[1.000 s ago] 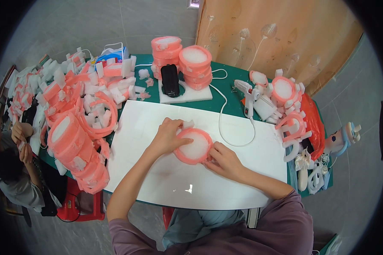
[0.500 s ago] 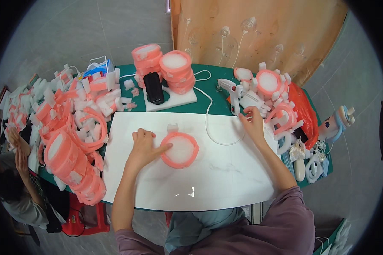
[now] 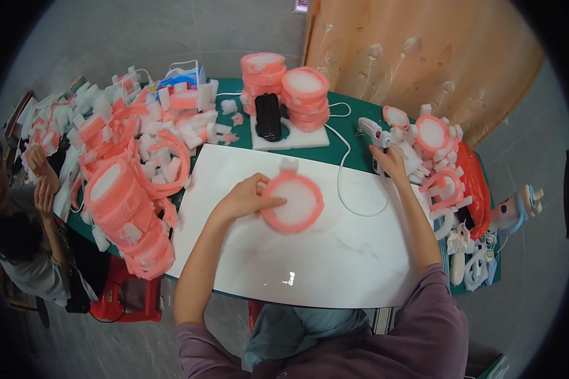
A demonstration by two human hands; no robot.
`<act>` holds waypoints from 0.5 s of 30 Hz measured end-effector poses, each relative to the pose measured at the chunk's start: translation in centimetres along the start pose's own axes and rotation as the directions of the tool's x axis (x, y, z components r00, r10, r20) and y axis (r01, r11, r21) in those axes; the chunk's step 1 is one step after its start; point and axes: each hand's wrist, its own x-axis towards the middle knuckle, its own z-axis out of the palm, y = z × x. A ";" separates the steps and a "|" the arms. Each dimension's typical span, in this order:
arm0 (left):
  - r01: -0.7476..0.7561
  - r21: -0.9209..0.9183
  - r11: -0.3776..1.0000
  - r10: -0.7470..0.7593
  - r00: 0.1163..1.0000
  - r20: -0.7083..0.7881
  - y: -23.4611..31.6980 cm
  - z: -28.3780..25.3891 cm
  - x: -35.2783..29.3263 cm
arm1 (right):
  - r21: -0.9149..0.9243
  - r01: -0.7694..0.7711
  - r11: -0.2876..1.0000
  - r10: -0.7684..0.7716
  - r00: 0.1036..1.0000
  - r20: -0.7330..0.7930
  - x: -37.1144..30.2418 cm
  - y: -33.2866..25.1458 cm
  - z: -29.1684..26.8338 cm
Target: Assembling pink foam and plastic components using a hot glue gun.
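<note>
My left hand [image 3: 248, 197] is closed on the left rim of a round foam disc [image 3: 295, 201], thumb over its face and fingers at the edge. The disc has a white centre and a pink foam rim, and looks slightly blurred. A small white foam block [image 3: 289, 165] shows at the disc's far edge; whether they are joined I cannot tell. To the right, my right hand [image 3: 392, 162] is wrapped round the handle of a white glue gun [image 3: 373, 131], whose cord loops over the white marbled board [image 3: 246, 265].
Pink and white foam pieces [image 3: 133, 183] heap up at left, near a co-worker's hands [image 3: 42, 180]. Stacked foam discs [image 3: 305, 95] and a black case [image 3: 269, 118] stand at the back. More foam parts [image 3: 433, 134], a red bag [image 3: 474, 189] and a tumbler [image 3: 515, 208] occupy the right.
My left fingers, spread beside the disc before, have closed on its rim. My right hand has gone from beside the glue gun to gripping its handle. The whole view has shifted.
</note>
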 end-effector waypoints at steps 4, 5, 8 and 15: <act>-0.076 -0.384 0.920 0.045 0.995 -0.090 -0.1 -0.3 0.8 | -0.006 0.230 0.973 -0.226 0.951 -0.210 -0.3 0.0 0.3; -0.122 -0.440 0.890 0.060 0.986 -0.152 0.1 -0.3 0.8 | -0.004 0.233 0.973 -0.228 0.951 -0.207 -0.6 -0.7 0.1; -0.162 -0.510 0.845 0.063 0.977 -0.205 0.8 -1.0 -0.6 | 0.388 0.020 0.921 0.028 0.993 -0.118 -2.7 -6.2 -1.6; -0.188 -0.838 0.513 0.089 0.982 -0.166 1.0 -0.6 -0.5 | 0.653 0.184 0.735 -0.281 0.958 0.046 -8.0 -9.9 -5.0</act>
